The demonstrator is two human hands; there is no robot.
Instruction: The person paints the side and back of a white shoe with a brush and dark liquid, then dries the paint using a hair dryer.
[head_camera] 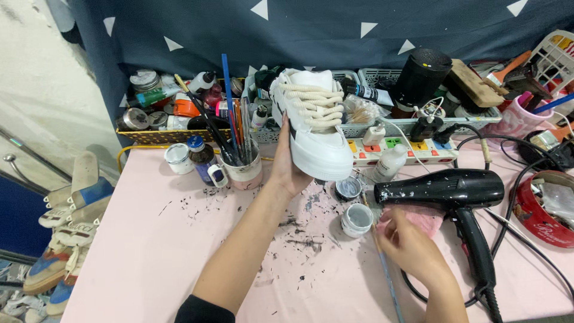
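My left hand (286, 164) grips a white sneaker (311, 122) with thick cream laces, held up above the pink table (149, 251) with its toe pointing toward me. My right hand (409, 248) rests low on the table, fingers curled around the handle of a thin paintbrush (382, 263) that lies along the surface. Just left of that hand stands a small open jar of white paint (357, 219), with a second small jar (348, 188) behind it. A black hair dryer (454, 194), speckled with white paint, lies to the right of my hand.
A cup of brushes (242, 164), small bottles and a white jar (178, 158) stand at the left. Baskets of bottles and tools line the back, with a power strip (406, 149) in front. A red tin (541, 209) and cables sit at the right. Shoes (66, 221) are stacked off the table's left edge.
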